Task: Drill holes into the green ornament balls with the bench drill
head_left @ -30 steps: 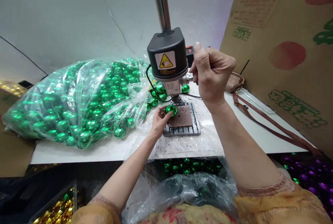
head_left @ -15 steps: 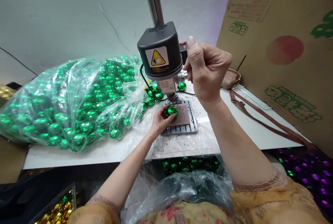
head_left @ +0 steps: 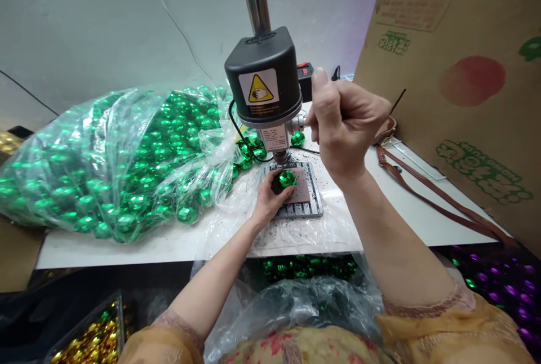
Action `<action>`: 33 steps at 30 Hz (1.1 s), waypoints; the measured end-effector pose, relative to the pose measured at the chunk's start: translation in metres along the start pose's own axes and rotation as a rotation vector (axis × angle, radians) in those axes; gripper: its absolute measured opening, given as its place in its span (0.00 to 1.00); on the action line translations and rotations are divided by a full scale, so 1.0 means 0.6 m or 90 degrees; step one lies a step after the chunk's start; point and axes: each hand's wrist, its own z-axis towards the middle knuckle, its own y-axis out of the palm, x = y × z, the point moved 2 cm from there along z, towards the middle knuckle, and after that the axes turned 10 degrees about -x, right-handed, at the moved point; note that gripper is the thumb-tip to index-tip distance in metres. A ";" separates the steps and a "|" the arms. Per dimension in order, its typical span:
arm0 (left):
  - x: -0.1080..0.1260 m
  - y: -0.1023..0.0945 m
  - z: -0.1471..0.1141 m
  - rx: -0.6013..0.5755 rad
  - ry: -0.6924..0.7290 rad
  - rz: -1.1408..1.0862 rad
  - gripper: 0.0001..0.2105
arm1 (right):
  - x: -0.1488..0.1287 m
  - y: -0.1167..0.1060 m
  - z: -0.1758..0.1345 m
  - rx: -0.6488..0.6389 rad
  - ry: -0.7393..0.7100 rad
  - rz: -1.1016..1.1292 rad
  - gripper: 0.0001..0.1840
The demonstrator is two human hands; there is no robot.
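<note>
A shiny green faceted ball (head_left: 288, 178) sits between the thumb and fingers of my left hand (head_left: 269, 198), over the pinkish-brown pad on the slotted metal base (head_left: 313, 206). Directly above the ball is the chuck of a small bench drill press (head_left: 261, 76), with a black motor housing and a yellow warning label. My right hand (head_left: 349, 121) is closed in a fist at the right side of the press, around its feed handle, which the fingers mostly hide. Dark shavings are scattered on and around the base.
On the left of the white table (head_left: 105, 254) lies a clear plastic bag (head_left: 122, 167) full of green balls, some spilling out. A brown bag strap (head_left: 426, 192) and a large cardboard box (head_left: 443, 127) stand right. Below are bins of gold beads (head_left: 91, 338) and purple balls (head_left: 507, 291).
My left hand has shifted slightly right with the green ball, further under the chuck. My right fist is a little further right and lower. The whole view has also shifted slightly.
</note>
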 end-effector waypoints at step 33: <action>0.006 0.002 -0.002 0.005 -0.019 -0.004 0.25 | 0.024 -0.013 -0.053 -0.003 -0.198 -0.013 0.26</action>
